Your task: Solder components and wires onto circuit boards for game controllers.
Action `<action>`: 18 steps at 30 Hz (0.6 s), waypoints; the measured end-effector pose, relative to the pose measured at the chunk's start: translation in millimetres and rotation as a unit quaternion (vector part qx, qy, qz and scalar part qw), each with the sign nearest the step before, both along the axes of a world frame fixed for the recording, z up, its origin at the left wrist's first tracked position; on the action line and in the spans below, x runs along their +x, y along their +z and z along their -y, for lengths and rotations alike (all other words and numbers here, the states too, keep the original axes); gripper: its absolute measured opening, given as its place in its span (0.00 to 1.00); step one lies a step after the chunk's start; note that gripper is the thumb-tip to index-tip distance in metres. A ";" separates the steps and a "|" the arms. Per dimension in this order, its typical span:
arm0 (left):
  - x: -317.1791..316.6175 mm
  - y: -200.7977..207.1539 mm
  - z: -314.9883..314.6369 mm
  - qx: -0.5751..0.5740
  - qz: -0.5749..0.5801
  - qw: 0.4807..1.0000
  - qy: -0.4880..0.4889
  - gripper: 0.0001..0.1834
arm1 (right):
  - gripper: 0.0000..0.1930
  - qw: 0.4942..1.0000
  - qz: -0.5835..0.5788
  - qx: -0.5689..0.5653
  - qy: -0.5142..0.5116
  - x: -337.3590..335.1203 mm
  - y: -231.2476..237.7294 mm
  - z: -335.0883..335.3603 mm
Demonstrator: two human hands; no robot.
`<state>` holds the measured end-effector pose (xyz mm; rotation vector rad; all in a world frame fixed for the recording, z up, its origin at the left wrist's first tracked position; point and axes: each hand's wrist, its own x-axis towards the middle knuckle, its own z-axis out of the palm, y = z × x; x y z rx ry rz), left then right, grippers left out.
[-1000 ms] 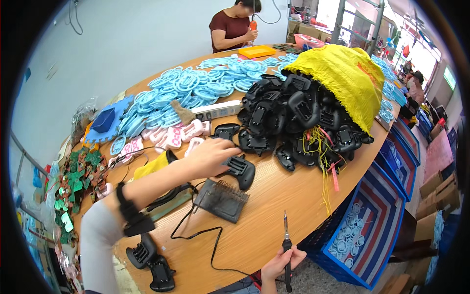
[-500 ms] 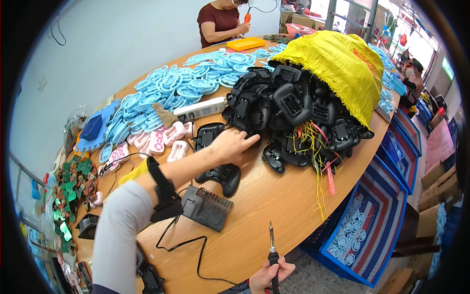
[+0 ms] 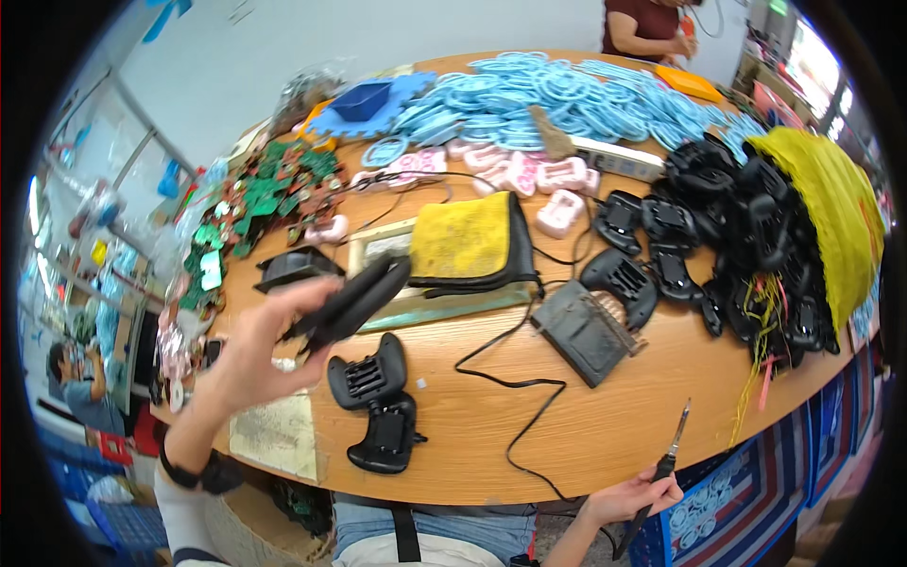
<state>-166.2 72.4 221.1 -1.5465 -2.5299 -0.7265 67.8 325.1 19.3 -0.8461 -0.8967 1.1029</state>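
Raised over the left part of the table, my left hand is closed on a black game controller shell, seen edge-on and a little blurred. Just below it, two black controller shells lie together on the wood. At the front right, my right hand grips a soldering iron by its black handle, with the metal tip pointing up and away. Between the hands sits a dark soldering iron stand with a coil, beside more controller shells.
A yellow sponge cloth lies in the middle. Green circuit boards heap at left; blue plastic rings and pink shells spread behind. A yellow sack spills black shells at right. A black cord crosses the table.
The view has swung left. My left hand has left the black pile and come to the left side with a controller shell in it. My right hand still holds the soldering iron.
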 end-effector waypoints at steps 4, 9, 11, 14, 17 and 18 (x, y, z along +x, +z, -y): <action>51.4 -56.3 122.3 -0.076 -0.033 0.994 0.077 0.17 | 0.12 0.997 0.065 0.036 0.026 3.0 1.2 5.5; 68.8 -88.4 164.8 -0.210 -0.124 0.970 0.002 0.05 | 0.12 0.984 0.152 0.083 0.033 5.3 2.2 4.5; 67.1 -94.4 176.4 -0.202 -0.136 0.970 0.012 0.05 | 0.12 0.980 0.165 0.106 0.041 4.6 4.2 3.6; 68.9 -97.9 196.9 -0.167 -0.168 0.971 0.033 0.05 | 0.13 0.979 0.170 0.110 0.032 1.8 4.8 4.7; 72.7 -100.5 223.5 -0.042 -0.198 0.970 0.136 0.07 | 0.12 0.985 0.126 0.111 0.035 -1.5 8.2 5.1; 74.9 -103.7 232.6 -0.042 -0.195 0.970 0.136 0.07 | 0.12 0.985 0.129 0.111 0.035 -2.0 8.9 6.8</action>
